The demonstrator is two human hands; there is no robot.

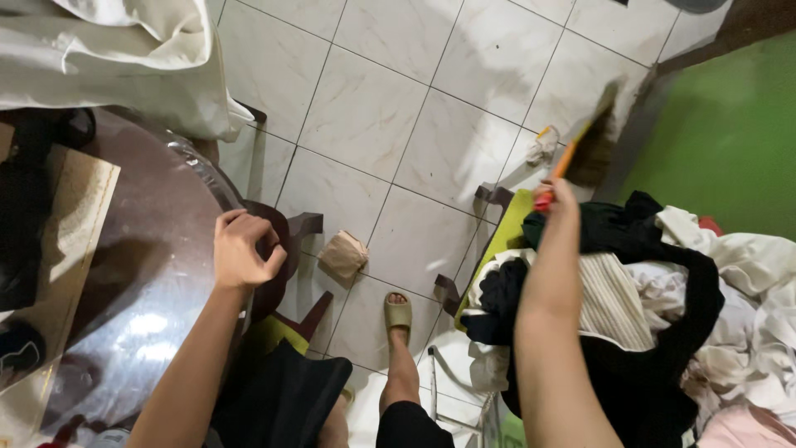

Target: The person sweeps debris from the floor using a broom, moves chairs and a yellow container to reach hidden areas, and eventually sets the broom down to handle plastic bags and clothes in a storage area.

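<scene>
My right hand (557, 197) is stretched forward and grips the orange handle of a small broom (590, 141), whose dark bristles rest on the white tiled floor (390, 99) by the green wall. A crumpled white scrap (543, 148) lies on the tiles just left of the bristles. My left hand (242, 249) is curled, resting on the top of a dark wooden chair back (286, 241) beside the round dark table (149, 274). A crumpled brown paper bag (343, 255) lies on the floor between my hands. My foot in an olive slipper (398, 314) stands below it.
A heap of black, white and striped clothes (647, 307) covers a chair with a yellow-green seat (506, 232) on the right. White cloth (124, 58) hangs over the table's far side. A green wall (730, 133) bounds the right. A second chair holds dark fabric (282, 390).
</scene>
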